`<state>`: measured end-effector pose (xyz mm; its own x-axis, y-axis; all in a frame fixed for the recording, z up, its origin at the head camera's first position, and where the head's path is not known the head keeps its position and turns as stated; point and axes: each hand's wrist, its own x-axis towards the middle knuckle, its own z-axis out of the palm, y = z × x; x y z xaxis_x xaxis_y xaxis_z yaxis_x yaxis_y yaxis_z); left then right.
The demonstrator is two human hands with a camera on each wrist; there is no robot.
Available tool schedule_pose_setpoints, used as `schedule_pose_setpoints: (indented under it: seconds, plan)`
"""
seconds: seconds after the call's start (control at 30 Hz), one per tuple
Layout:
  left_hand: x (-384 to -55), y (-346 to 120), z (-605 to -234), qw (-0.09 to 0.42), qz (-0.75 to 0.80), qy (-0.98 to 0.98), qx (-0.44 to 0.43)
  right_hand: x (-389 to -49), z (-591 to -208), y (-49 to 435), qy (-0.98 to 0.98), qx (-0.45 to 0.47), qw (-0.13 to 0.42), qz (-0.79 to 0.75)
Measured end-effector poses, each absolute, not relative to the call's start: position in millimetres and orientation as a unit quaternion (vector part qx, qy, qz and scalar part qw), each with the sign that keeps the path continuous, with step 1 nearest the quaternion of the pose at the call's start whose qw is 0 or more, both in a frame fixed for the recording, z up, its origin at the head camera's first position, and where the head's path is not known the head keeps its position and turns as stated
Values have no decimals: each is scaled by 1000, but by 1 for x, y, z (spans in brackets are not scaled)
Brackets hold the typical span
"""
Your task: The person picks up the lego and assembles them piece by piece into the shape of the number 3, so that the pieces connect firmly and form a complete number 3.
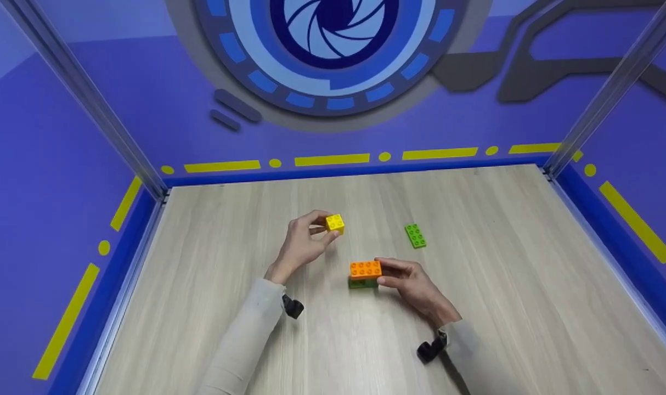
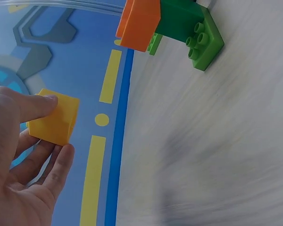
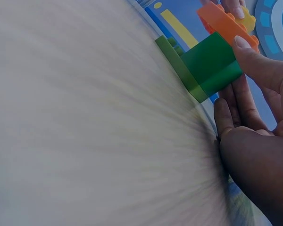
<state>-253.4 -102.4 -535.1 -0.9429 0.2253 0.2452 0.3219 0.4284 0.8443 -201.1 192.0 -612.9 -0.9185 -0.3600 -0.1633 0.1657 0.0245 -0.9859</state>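
In the head view my left hand (image 1: 303, 241) pinches a small yellow toy brick (image 1: 335, 223) between thumb and fingers, its studs facing up. My right hand (image 1: 418, 285) holds a stack of toy bricks from its right side, lower and nearer the body. Topmost is an orange brick (image 1: 365, 269) with two rows of studs. The right wrist view shows a dark green block (image 3: 212, 63) under it, on one end of a light green plate (image 3: 184, 70). The thumb lies where orange meets dark green. Several bare studs of the plate (image 2: 207, 44) show in the left wrist view.
A separate flat light green brick (image 1: 415, 236) lies on the wooden tabletop (image 1: 245, 230), behind the stack and to its right. Blue printed panels (image 1: 113, 104) wall the table at the back and both sides, with metal posts (image 1: 86, 104) at the corners.
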Motion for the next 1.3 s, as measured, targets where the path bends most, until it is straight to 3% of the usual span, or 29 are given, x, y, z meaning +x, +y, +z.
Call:
schedule_pose_setpoints:
  seconds: [1.3]
  plan:
    - [-223,-77,-525,16,-517,-820,-245,-201,-613,192,678,-79,196,-704]
